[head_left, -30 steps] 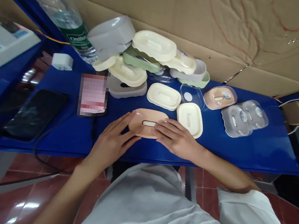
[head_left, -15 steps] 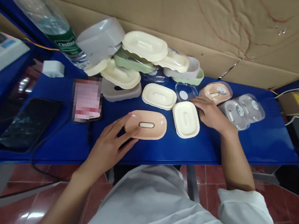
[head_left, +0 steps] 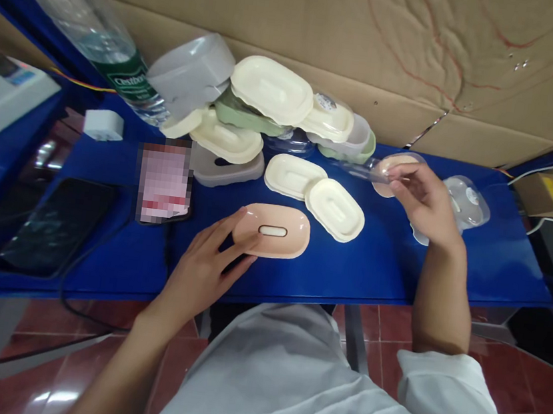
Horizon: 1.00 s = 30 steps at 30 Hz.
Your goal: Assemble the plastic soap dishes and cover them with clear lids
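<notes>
A peach soap dish (head_left: 290, 225) with a pale slot in its middle sits near the table's front edge. My left hand (head_left: 209, 259) grips its left end, one finger at the rim, another inside and the thumb along the near side. At the right, my right hand (head_left: 423, 201) pinches the edge of a clear plastic lid (head_left: 362, 168), which is raised and tilted. Behind that hand lies a second peach dish (head_left: 384, 187), partly covered. Two cream oval pieces, one flat (head_left: 293, 174) and one overlapping it (head_left: 335, 209), rest between my hands.
Cream, green and grey dishes (head_left: 271, 89) are piled against the cardboard wall (head_left: 300, 15). A water bottle (head_left: 126, 78), a white charger (head_left: 104, 125) and a dark phone (head_left: 57, 227) are on the left. Covered grey dishes (head_left: 466, 200) lie at the far right.
My right hand has taken hold of the clear lid, lifting it and moving right. The nearer cream piece has shifted left and turned onto the other. My left hand stays on the peach dish.
</notes>
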Tool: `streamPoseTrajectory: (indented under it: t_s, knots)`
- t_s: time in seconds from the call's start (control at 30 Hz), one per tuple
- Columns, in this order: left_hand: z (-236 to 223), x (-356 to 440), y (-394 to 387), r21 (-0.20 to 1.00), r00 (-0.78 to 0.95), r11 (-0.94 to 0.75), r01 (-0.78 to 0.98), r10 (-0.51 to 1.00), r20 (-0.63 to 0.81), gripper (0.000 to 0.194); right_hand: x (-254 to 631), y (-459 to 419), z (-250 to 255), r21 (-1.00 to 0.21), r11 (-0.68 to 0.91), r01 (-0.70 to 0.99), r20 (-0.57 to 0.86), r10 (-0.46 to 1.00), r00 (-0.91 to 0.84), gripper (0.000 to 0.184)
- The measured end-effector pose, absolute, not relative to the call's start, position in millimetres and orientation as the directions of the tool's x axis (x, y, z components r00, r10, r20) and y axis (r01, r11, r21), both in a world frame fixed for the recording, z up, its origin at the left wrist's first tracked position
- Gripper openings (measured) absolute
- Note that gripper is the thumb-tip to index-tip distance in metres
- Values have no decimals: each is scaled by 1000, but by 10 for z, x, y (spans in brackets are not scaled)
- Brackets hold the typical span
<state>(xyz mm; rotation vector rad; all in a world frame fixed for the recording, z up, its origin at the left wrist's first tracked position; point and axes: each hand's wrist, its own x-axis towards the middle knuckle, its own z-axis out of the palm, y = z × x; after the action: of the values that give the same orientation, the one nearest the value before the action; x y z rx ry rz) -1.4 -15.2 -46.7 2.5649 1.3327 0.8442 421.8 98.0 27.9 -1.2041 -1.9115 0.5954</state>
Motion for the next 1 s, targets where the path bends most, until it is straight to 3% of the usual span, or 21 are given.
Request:
streamPoseTrajectory:
  t_s: [0.17,0.37,0.47,0.6,0.77,1.0]
  knots:
    - [-452,-11,-167,313,475,-625,715,763,438,50,4005,947,178,-910,355,215,316,928,-198,25]
    - [-473,10,-203,362,396,-577,732,792,464,90,3306,579,-20,-999,30,44,4,875,-485,58]
    - [-465,15,-202,371,404,-586,720,789,463,89,3062,421,-121,-999,-32,9,-31,835,-549,59]
    - [-443,9,-194,393,434,-602,695,787,439,79,3013,315,-120,-965,193,179,76,856,-511,67]
    - [-462,-7,-205,432,412,-581,689,805,427,82,3094,276,-47,-662,545,515,249,808,-534,101]
    - [-455,-14,-211,482,372,-539,690,836,403,81,3074,299,-160,-417,699,581,315,711,-629,106]
